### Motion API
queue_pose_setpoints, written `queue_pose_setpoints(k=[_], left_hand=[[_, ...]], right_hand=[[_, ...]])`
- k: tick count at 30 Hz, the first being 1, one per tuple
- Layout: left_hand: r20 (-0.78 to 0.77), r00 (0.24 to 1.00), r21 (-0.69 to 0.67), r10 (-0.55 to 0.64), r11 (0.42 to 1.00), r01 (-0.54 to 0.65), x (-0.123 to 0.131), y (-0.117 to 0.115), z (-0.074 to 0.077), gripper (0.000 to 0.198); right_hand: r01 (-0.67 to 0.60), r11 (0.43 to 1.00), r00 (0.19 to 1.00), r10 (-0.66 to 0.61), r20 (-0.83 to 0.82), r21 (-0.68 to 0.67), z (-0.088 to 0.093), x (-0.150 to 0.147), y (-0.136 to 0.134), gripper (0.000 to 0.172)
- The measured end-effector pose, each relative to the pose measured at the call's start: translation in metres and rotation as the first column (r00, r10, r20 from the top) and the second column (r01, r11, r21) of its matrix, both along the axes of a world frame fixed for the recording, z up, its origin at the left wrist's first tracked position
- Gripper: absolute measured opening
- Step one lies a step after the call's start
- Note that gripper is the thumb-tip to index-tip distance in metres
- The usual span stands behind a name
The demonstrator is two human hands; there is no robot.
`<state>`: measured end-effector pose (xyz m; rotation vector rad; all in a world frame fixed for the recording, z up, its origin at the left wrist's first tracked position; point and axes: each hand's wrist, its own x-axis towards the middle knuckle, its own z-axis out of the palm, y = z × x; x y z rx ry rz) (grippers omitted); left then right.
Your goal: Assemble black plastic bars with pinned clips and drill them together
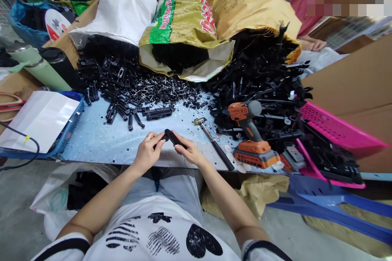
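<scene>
Near the table's front edge, my right hand (188,149) is closed on a black plastic arm-like part (173,137) with a rounded end. My left hand (149,149) pinches a smaller black piece at that rounded end; the fingers cover most of it, so its shape is unclear. Just right of my hands lies a hammer (214,142) with a black grip. Beyond it an orange and grey cordless power tool (251,130) stands on its battery. Ahead are loose black parts (119,108) and a heap of small screws or pins with black heads (162,89).
White (128,4), yellow-green (186,12) and tan sacks (254,8) spill black parts at the back. At right stand a pink basket (339,130) and a cardboard box (352,89). A blue basket (81,108) holding papers is at left. Another person's hand (314,43) shows at upper right.
</scene>
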<state>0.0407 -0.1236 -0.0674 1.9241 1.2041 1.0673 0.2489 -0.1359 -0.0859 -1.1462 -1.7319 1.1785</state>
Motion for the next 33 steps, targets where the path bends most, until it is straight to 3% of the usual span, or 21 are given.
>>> queue_pose_setpoints(k=[4,6,10,13,16,18,21,23,25,26,27,28,29,30,32,33], left_hand=[[-0.012,0.998,0.041,-0.056,0.998,0.056,0.004,0.004,0.003,0.033],[0.040,0.999,0.093,-0.002,0.996,-0.002,0.012,0.002,0.004,0.033],[0.193,0.958,0.174,0.213,0.953,-0.247,0.028,-0.003,0.009,0.034],[0.189,0.969,0.193,0.159,0.962,-0.196,0.030,0.000,0.013,0.034],[0.154,0.977,0.154,0.145,0.974,-0.169,0.028,0.003,0.006,0.035],[0.139,0.968,0.032,0.210,0.976,-0.217,0.025,0.001,-0.008,0.038],[0.014,0.963,-0.157,0.269,0.952,-0.264,0.014,-0.007,-0.032,0.044],[-0.113,0.957,-0.135,0.268,0.950,-0.282,0.005,-0.014,-0.041,0.048],[-0.143,0.957,-0.050,0.251,0.964,-0.261,0.002,-0.018,-0.039,0.046],[-0.105,0.972,-0.041,0.211,0.975,-0.217,0.006,-0.020,-0.035,0.043],[-0.039,0.989,-0.077,0.141,0.987,-0.144,0.013,-0.021,-0.029,0.039],[0.049,0.998,-0.166,0.048,0.985,-0.039,0.025,-0.022,-0.022,0.035],[0.157,0.986,-0.300,-0.049,0.949,0.095,0.040,-0.024,-0.015,0.034],[0.280,0.951,-0.453,-0.127,0.856,0.248,0.058,-0.027,-0.007,0.034],[0.515,0.839,-0.672,-0.176,0.525,0.522,0.095,-0.039,0.005,0.039],[0.598,0.785,-0.703,-0.163,0.363,0.611,0.111,-0.046,0.010,0.042]], right_hand=[[0.011,0.993,0.998,-0.019,0.068,0.117,0.007,-0.001,-0.003,0.052],[0.041,0.988,0.997,-0.051,0.065,0.149,0.007,-0.010,-0.008,0.053],[0.196,0.968,0.981,-0.193,-0.033,0.159,-0.001,-0.033,-0.018,0.056],[0.272,0.949,0.962,-0.265,-0.063,0.162,-0.011,-0.050,-0.022,0.058],[0.270,0.953,0.963,-0.266,-0.048,0.140,-0.016,-0.057,-0.019,0.058],[0.203,0.966,0.974,-0.216,0.069,0.161,-0.009,-0.049,-0.015,0.055],[0.133,0.946,0.916,-0.231,0.327,0.297,0.024,-0.004,-0.006,0.046],[0.207,0.870,0.823,-0.402,0.402,0.448,0.058,0.040,0.004,0.038],[0.323,0.737,0.675,-0.619,0.402,0.594,0.096,0.074,0.020,0.035],[0.318,0.696,0.623,-0.665,0.412,0.643,0.115,0.083,0.031,0.034],[0.280,0.678,0.605,-0.674,0.424,0.679,0.132,0.084,0.041,0.033],[0.181,0.702,0.628,-0.621,0.468,0.689,0.148,0.076,0.051,0.032],[0.079,0.705,0.652,-0.571,0.499,0.705,0.162,0.061,0.059,0.032],[-0.041,0.692,0.664,-0.520,0.537,0.721,0.175,0.040,0.065,0.031],[-0.293,0.621,0.624,-0.452,0.638,0.727,0.199,-0.013,0.070,0.031],[-0.398,0.578,0.580,-0.443,0.683,0.713,0.210,-0.040,0.069,0.032]])
